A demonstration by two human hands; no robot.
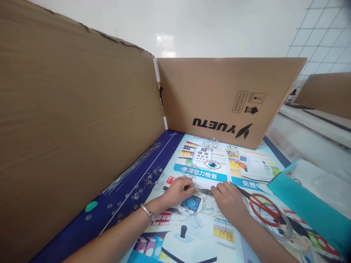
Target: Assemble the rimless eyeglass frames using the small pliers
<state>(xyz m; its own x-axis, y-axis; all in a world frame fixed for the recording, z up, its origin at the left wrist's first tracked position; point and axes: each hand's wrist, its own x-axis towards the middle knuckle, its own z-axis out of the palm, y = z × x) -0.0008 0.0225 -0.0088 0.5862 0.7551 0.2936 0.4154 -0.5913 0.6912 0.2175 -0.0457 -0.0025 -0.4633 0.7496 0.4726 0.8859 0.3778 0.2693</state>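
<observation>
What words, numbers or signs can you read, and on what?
"YUETU", upside down: cardboard panel.
"免费视力检查": left blue strip of the printed sheet.
"免费…", rest unclear: right blue strip.
Arrow sign: cardboard panel; boxed print beside it too small.
Eye chart: too blurred.

Inverted "YUETU" on cardboard panel, "免费视力检查" on printed sheet

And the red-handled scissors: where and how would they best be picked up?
Probably by the red handle loops, coming from the person's right: they lie toward that side, while the dark blades extend left, close beside the right hand. A pale wire coil overlaps the loops, so it could snag.
</observation>
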